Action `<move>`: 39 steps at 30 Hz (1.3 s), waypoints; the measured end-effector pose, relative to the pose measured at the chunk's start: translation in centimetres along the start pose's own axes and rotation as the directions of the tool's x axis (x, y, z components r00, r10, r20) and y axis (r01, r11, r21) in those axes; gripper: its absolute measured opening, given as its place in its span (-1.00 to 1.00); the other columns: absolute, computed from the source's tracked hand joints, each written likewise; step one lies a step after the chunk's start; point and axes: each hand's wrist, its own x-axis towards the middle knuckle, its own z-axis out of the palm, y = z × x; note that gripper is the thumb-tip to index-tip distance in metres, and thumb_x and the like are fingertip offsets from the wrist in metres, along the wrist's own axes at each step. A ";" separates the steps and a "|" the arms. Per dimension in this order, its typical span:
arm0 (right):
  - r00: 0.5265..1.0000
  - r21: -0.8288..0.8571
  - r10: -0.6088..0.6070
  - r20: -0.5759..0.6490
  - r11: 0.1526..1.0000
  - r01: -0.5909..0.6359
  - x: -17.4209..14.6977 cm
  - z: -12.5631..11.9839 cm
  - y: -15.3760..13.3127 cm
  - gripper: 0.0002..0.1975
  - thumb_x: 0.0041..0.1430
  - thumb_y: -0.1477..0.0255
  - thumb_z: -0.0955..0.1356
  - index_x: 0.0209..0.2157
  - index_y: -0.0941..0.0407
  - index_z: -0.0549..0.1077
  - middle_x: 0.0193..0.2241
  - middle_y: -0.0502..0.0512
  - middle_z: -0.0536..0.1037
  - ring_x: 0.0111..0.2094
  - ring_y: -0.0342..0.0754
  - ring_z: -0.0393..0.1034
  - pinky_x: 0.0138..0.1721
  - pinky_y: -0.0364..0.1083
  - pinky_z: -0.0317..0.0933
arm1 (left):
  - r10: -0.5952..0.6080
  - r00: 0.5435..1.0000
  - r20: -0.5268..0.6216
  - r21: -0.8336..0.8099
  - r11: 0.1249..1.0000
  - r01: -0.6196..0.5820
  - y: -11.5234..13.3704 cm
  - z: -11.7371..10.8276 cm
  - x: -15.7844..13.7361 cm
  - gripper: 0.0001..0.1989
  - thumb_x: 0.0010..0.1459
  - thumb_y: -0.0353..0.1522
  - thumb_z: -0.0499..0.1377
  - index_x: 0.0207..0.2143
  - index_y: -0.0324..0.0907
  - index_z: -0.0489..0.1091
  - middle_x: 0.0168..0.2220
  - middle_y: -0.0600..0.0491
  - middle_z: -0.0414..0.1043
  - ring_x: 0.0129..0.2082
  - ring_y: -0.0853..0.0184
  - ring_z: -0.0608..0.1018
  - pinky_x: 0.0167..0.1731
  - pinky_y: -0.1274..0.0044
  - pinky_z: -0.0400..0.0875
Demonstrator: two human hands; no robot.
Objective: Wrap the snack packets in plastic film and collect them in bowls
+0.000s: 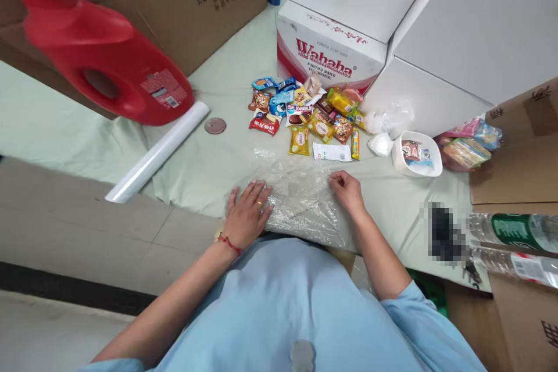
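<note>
Left hand [246, 212] spread, right hand [347, 192] pinching clear plastic [300, 203], seemingly to flatten it by the desk's [204, 177] near edge!

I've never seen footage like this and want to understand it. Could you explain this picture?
There is no machine: these are a person's bare hands, seen by one camera worn on the head, looking forward and down. The left hand lies spread on crinkled clear plastic; the right hand is curled at the plastic's edge, though whether it grips it is hard to tell. Beyond them, on a pale green cloth, lie packaged snacks, with a white bowl to their right and a shiny white roll to their left.
</note>
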 end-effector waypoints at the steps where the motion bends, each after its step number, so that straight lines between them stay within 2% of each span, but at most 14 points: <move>1: 1.000 0.025 -0.002 -0.012 1.000 0.002 0.3 -0.1 -0.2 -0.70 0.12 0.18 0.38 -0.27 0.12 0.57 -0.44 0.01 0.55 -0.44 -0.07 0.32 -0.29 -0.08 0.24 | -0.026 1.000 0.000 0.035 0.999 0.026 -0.5 0.2 -0.4 -0.51 0.40 -0.20 -0.02 0.29 -0.08 0.35 0.36 -0.17 0.30 0.40 -0.01 0.28 0.38 -0.02 -0.13; 6: 0.966 0.083 -0.011 -0.257 0.996 0.033 0.7 -2.8 -0.6 -0.71 0.14 0.18 0.38 -0.30 0.14 0.54 -0.44 0.00 0.53 -0.43 -0.08 0.32 -0.29 -0.11 0.23 | -0.079 0.997 -0.026 0.090 0.993 0.081 -1.6 0.4 -0.5 -0.45 0.46 -0.19 -0.14 0.39 -0.10 0.21 0.42 -0.16 0.20 0.43 0.02 0.25 0.38 -0.06 -0.18; 9: 0.948 0.055 -0.010 -0.317 0.998 0.028 0.5 -3.4 -0.6 -0.68 0.18 0.15 0.36 -0.28 0.13 0.52 -0.43 0.03 0.54 -0.40 -0.06 0.36 -0.27 -0.10 0.24 | -0.090 0.995 -0.044 0.082 0.992 0.094 -1.7 0.3 0.5 -0.44 0.46 -0.18 -0.15 0.40 -0.10 0.20 0.42 -0.16 0.19 0.43 0.02 0.23 0.37 -0.06 -0.15; 12: 0.975 -0.044 -0.027 -0.219 0.999 0.018 0.3 -2.0 -0.7 -0.58 0.22 0.07 0.33 -0.19 0.14 0.54 -0.36 0.06 0.58 -0.41 -0.07 0.35 -0.26 -0.08 0.26 | -0.049 0.999 0.000 0.094 0.994 0.049 -1.9 0.2 1.4 -0.44 0.45 -0.17 -0.13 0.41 -0.06 0.19 0.43 -0.15 0.18 0.43 0.02 0.24 0.38 -0.07 -0.18; 15: 0.997 -0.134 -0.037 -0.071 0.991 0.027 0.5 0.5 -0.9 -0.48 0.14 0.04 0.38 -0.04 0.14 0.52 -0.25 0.11 0.60 -0.44 -0.08 0.34 -0.27 -0.07 0.27 | 0.018 0.998 0.066 0.130 0.991 -0.026 -2.2 0.1 1.4 -0.44 0.44 -0.15 -0.11 0.41 -0.04 0.19 0.45 -0.16 0.12 0.43 0.00 0.23 0.37 -0.10 -0.25; 17: 0.999 -0.155 -0.051 -0.014 0.987 0.049 0.8 1.6 -1.2 -0.55 0.15 0.07 0.38 -0.11 0.13 0.54 -0.30 0.09 0.60 -0.44 -0.07 0.36 -0.27 -0.07 0.27 | 0.033 0.997 0.074 0.146 0.988 -0.044 -2.3 0.1 1.2 -0.43 0.44 -0.14 -0.11 0.41 -0.05 0.18 0.46 -0.16 0.08 0.44 -0.01 0.21 0.37 -0.11 -0.25; 19: 0.997 -0.132 -0.075 -0.031 0.989 0.070 1.1 1.8 -1.4 -0.63 0.20 0.11 0.33 -0.23 0.12 0.55 -0.37 0.06 0.60 -0.42 -0.06 0.37 -0.26 -0.08 0.26 | 0.020 0.998 0.058 0.147 0.989 -0.028 -2.3 0.0 1.0 -0.43 0.45 -0.14 -0.12 0.43 -0.07 0.16 0.47 -0.15 0.07 0.44 0.01 0.20 0.38 -0.10 -0.23; 23: 0.976 -0.087 -0.095 -0.196 0.993 0.079 1.8 -0.4 -1.7 -0.64 0.20 0.10 0.34 -0.27 0.12 0.54 -0.43 0.03 0.59 -0.45 -0.07 0.35 -0.28 -0.09 0.25 | -0.026 1.000 0.015 0.139 0.990 0.023 -2.2 0.0 1.0 -0.44 0.46 -0.18 -0.14 0.43 -0.06 0.15 0.45 -0.15 0.11 0.43 0.02 0.23 0.37 -0.11 -0.23; 27: 0.956 -0.039 -0.056 -0.289 0.998 0.047 2.7 -3.0 -0.5 -0.64 0.17 0.10 0.37 -0.29 0.13 0.53 -0.44 0.04 0.58 -0.43 -0.06 0.39 -0.28 -0.08 0.28 | -0.025 1.000 0.009 0.140 0.990 0.023 -2.2 0.2 1.8 -0.43 0.41 -0.20 -0.06 0.42 -0.06 0.17 0.43 -0.17 0.17 0.42 -0.02 0.25 0.36 -0.16 -0.25; 31: 0.945 -0.057 -0.013 -0.325 0.998 -0.006 2.6 -4.7 1.0 -0.61 0.17 0.16 0.35 -0.12 0.16 0.52 -0.27 0.14 0.59 -0.38 -0.04 0.44 -0.25 -0.04 0.36 | -0.009 0.998 -0.064 0.123 0.992 0.017 -2.5 0.1 2.8 -0.45 0.38 -0.21 0.02 0.36 -0.11 0.26 0.40 -0.24 0.21 0.41 -0.09 0.26 0.34 -0.17 -0.12; 34: 0.874 -0.179 -0.146 -0.463 0.981 0.069 0.4 -5.4 0.6 -0.55 0.19 0.25 0.36 0.07 0.15 0.46 0.05 0.32 0.46 -0.20 0.00 0.47 -0.20 0.00 0.42 | 0.055 0.967 -0.249 0.080 0.996 -0.036 -2.3 -0.3 2.9 -0.55 0.36 -0.25 0.09 0.23 -0.19 0.39 0.29 -0.30 0.35 0.36 -0.07 0.33 0.30 -0.04 0.14; 36: 0.810 -0.278 -0.288 -0.510 0.947 0.162 -2.2 -5.2 -0.4 -0.64 0.27 0.31 0.34 0.05 0.13 0.46 0.05 0.32 0.44 -0.13 0.03 0.45 -0.18 0.02 0.44 | 0.149 0.922 -0.358 0.049 0.989 -0.141 -1.7 -0.8 2.8 -0.67 0.33 -0.32 0.12 0.09 -0.17 0.46 0.13 -0.23 0.50 0.28 0.01 0.43 0.23 0.10 0.30; 38: 0.804 -0.346 -0.435 -0.406 0.887 0.305 -5.2 -4.0 -1.4 -0.78 0.34 0.39 0.30 -0.05 0.09 0.51 -0.13 0.23 0.52 -0.16 0.03 0.44 -0.15 0.04 0.44 | 0.257 0.879 -0.403 0.022 0.962 -0.271 -0.5 -1.2 3.0 -0.77 0.31 -0.40 0.14 -0.01 -0.14 0.49 -0.02 -0.14 0.58 0.19 0.11 0.50 0.17 0.21 0.38; 39: 0.816 -0.349 -0.506 -0.281 0.846 0.404 -6.6 -3.1 -1.8 -0.80 0.36 0.44 0.28 -0.08 0.07 0.52 -0.21 0.18 0.54 -0.18 0.03 0.45 -0.13 0.04 0.44 | 0.298 0.866 -0.402 0.008 0.947 -0.322 0.1 -1.3 3.3 -0.79 0.31 -0.42 0.13 -0.04 -0.14 0.49 -0.06 -0.10 0.59 0.15 0.14 0.52 0.15 0.24 0.39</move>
